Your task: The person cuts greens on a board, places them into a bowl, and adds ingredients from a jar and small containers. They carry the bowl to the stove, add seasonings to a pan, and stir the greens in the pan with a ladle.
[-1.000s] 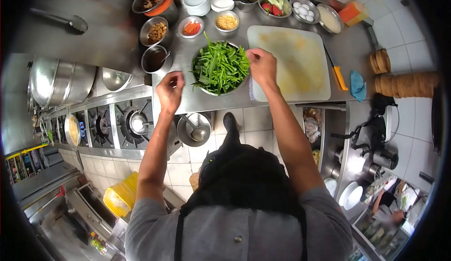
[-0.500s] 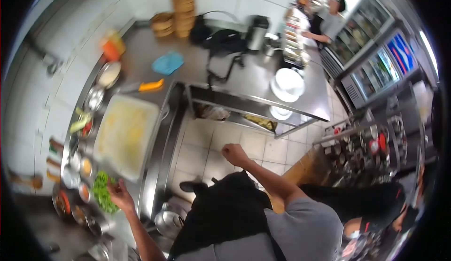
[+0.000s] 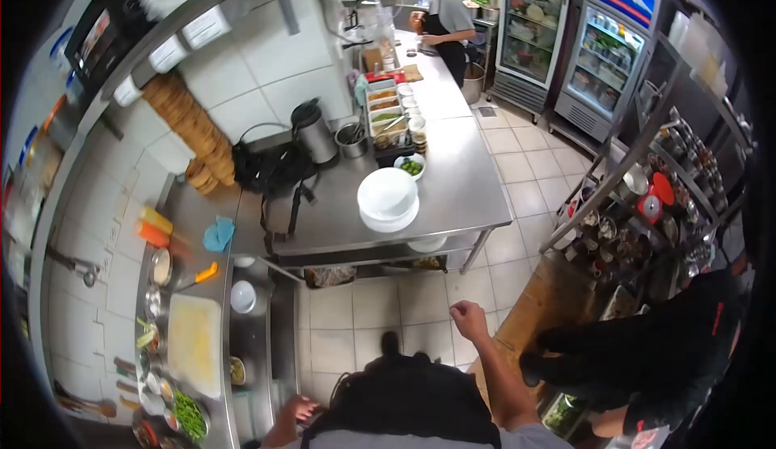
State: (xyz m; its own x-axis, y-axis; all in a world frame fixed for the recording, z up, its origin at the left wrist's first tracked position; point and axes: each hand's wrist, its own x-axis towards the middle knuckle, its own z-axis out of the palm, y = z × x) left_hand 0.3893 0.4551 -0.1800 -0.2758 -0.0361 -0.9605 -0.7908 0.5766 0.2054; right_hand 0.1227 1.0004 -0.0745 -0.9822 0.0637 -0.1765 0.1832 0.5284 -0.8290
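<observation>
My left hand [image 3: 299, 408] hangs low beside my black apron [image 3: 404, 408], fingers loosely apart and nothing visible in it. It is nearest to the steel counter on the left, without touching it. Out in front of me over the tiled floor is my right hand [image 3: 468, 320], its fingers curled in with nothing showing in them. On the left counter lie a white cutting board [image 3: 194, 344], a bowl of chopped greens [image 3: 189, 415] and a knife with a yellow handle [image 3: 207, 272].
A stack of white bowls [image 3: 388, 196] stands on the steel table [image 3: 461, 186] ahead. Farther back, a co-worker [image 3: 449, 21] stands by the condiment trays [image 3: 386, 113]. At right, another person in black [image 3: 647, 360] is close beside a loaded rack [image 3: 638, 206].
My view has turned toward the right and the table ahead. My left hand has moved away from the greens to beside my apron. The right hand stays curled in front of me.
</observation>
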